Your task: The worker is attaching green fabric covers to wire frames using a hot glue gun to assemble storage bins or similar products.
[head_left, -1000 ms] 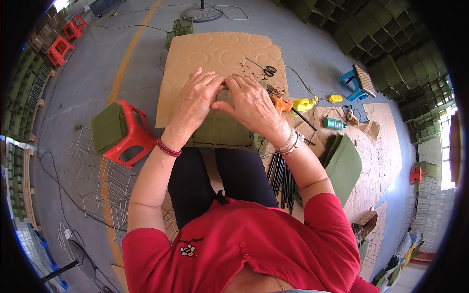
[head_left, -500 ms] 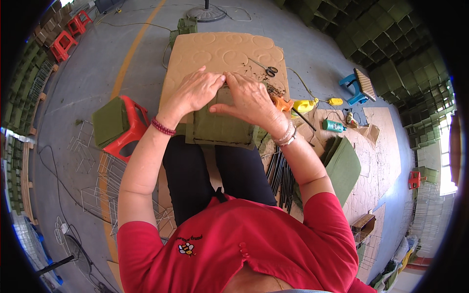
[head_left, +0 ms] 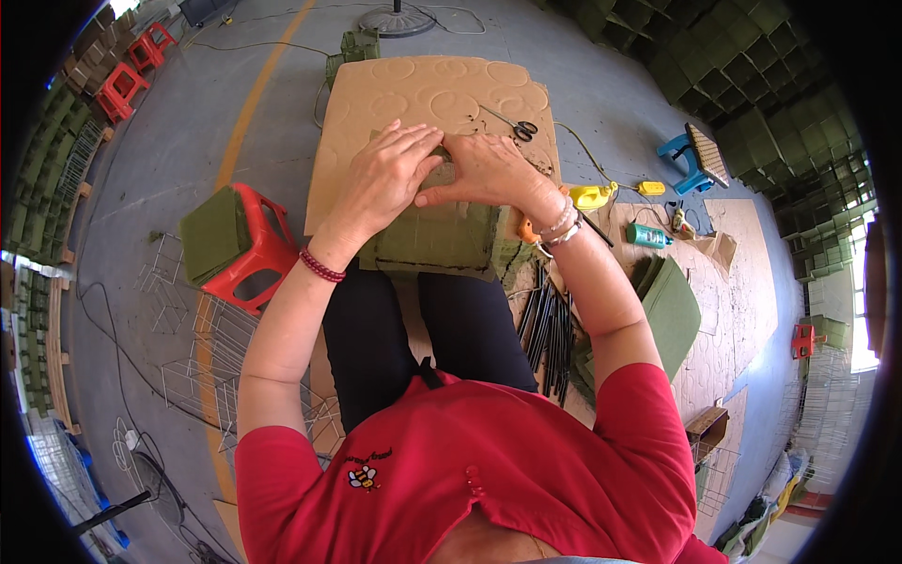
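Observation:
A green fabric-covered block or box [head_left: 430, 242] with dark edge lines sits on the cardboard just beyond my knees. My left hand [head_left: 393, 177] lies over its far left part, palm down, with the fingers stretched out. My right hand [head_left: 489, 173] rests at the far edge, its thumb reaching left across the top toward the left hand. The right fingertips are partly hidden behind that edge. Both hands nearly touch. By the right wrist is an orange-handled tool [head_left: 528, 228], partly covered.
The cardboard-topped work surface [head_left: 395, 89] holds scissors [head_left: 524, 130]. To the left, a red stool [head_left: 254, 268] carries green sheets [head_left: 214, 235]. On the right lie black rods [head_left: 547, 329], green sheets [head_left: 672, 310], a green bottle [head_left: 648, 235] and a yellow container [head_left: 590, 196]. Wire frames [head_left: 211, 348] lie lower left.
My left hand has shifted right and slightly down over the green block. The right hand has moved a little right, its wrist now nearer the orange-handled tool. The view has shifted slightly.

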Demonstrator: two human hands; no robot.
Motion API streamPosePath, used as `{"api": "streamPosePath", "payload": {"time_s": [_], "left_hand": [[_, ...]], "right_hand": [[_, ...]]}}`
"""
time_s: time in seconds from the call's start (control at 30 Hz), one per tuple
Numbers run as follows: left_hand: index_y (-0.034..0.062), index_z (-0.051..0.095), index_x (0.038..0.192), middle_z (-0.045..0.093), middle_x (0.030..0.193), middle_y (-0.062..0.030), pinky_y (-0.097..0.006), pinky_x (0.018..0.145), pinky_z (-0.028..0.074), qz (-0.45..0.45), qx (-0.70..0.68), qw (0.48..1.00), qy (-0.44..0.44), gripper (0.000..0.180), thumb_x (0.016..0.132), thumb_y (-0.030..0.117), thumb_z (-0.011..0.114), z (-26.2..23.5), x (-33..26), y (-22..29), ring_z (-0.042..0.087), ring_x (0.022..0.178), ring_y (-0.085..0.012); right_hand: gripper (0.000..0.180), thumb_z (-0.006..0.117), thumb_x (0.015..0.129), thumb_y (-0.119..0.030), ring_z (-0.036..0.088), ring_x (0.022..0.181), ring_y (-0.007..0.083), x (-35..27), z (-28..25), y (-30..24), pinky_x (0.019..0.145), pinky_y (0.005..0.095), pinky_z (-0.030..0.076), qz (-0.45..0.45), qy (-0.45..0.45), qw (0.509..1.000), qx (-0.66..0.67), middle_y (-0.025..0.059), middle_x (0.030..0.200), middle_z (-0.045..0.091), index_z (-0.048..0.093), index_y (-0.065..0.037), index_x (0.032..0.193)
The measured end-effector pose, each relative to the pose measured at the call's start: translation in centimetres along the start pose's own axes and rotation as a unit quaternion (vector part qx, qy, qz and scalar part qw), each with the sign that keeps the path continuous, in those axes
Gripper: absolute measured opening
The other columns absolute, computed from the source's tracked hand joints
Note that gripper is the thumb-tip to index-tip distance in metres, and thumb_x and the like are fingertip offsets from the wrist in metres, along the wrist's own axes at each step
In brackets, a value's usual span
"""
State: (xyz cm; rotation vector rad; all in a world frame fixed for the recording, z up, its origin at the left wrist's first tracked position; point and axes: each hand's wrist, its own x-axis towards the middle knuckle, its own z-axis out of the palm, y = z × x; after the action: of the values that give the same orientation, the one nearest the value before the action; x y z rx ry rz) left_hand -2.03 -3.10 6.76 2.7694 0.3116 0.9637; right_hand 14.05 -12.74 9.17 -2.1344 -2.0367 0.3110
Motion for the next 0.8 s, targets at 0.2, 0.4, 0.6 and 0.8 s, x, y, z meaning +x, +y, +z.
{"api": "streamPosePath", "payload": {"time_s": [0.2, 0.4, 0.6, 0.8], "left_hand": [[-0.0026, 0.064, 0.091, 0.065, 0.085, -0.0234, -0.045, 0.081, 0.046, -0.142, -0.099, 0.961, -0.217, 0.069, 0.101, 0.056, 0.030, -0.8, 1.5, -1.6, 0.062, 0.090, -0.0386], [-0.0062, 0.069, 0.094, 0.066, 0.105, -0.0291, -0.046, 0.096, 0.045, -0.205, -0.170, 0.946, -0.187, 0.105, 0.089, 0.081, 0.010, 0.5, 3.1, -3.6, 0.061, 0.111, -0.0385], [0.0015, 0.059, 0.130, 0.054, 0.139, -0.0176, -0.039, 0.113, 0.034, -0.071, -0.233, 0.970, 0.023, 0.059, 0.104, 0.048, 0.033, -1.4, -0.3, -2.3, 0.045, 0.135, -0.0298], [-0.0025, 0.065, 0.109, 0.066, 0.097, -0.0245, -0.043, 0.098, 0.044, -0.100, -0.129, 0.974, -0.156, 0.063, 0.103, 0.051, 0.032, -0.7, 0.7, -2.0, 0.061, 0.097, -0.0393]], "right_hand": [[0.105, 0.073, 0.064, -0.073, 0.054, 0.118, 0.0407, -0.8, 2.5, -1.1, 0.102, 0.0468, 0.038, -0.100, 0.276, 0.953, -0.080, 0.0259, 0.120, 0.058, 0.049, 0.007, 0.127], [0.102, 0.064, 0.065, -0.083, 0.069, 0.082, 0.0378, -0.9, 1.7, -1.3, 0.074, 0.0466, 0.054, 0.001, 0.115, 0.993, -0.039, 0.0221, 0.080, 0.067, 0.054, 0.008, 0.110], [0.096, 0.063, 0.064, -0.084, 0.070, 0.085, 0.0370, -0.4, 0.3, -0.7, 0.078, 0.0470, 0.052, 0.010, 0.051, 0.998, -0.024, 0.0203, 0.076, 0.068, 0.061, 0.005, 0.100], [0.099, 0.064, 0.064, -0.084, 0.068, 0.094, 0.0371, 1.2, 0.5, 1.0, 0.081, 0.0455, 0.051, -0.033, -0.043, 0.995, 0.083, 0.0186, 0.087, 0.070, 0.061, -0.002, 0.120]]}}
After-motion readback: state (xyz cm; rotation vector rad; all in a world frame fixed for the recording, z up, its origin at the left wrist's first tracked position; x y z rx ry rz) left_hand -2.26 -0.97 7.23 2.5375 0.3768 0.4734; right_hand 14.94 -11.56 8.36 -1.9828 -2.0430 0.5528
